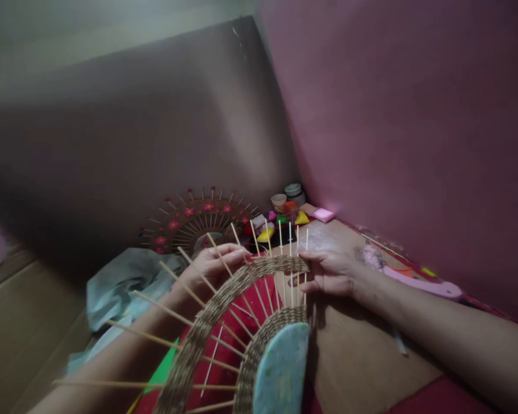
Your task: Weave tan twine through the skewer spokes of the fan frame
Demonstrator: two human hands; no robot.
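A half-round panel of woven cord on thin wooden sticks (207, 313) fans out in front of me. It has an outer woven band, an inner woven band and a pale blue-green half-disc (280, 368) at its centre. My left hand (218, 261) is behind the sticks, its fingers closed at the upper edge of the outer band. My right hand (328, 270) grips the right end of that band, thumb and fingers on either side of it. The bare stick tips stick out past the band. Part of my left hand is hidden by the sticks.
A similar decorated half-round (185, 221) with pink flowers leans at the dark wall. Small coloured packets (302, 217), a paper cup (278, 201) and a jar (294, 192) stand in the corner. A pink-handled brush (418, 283) lies right, on brown board (362, 356). Grey-green cloth (125, 282) lies left.
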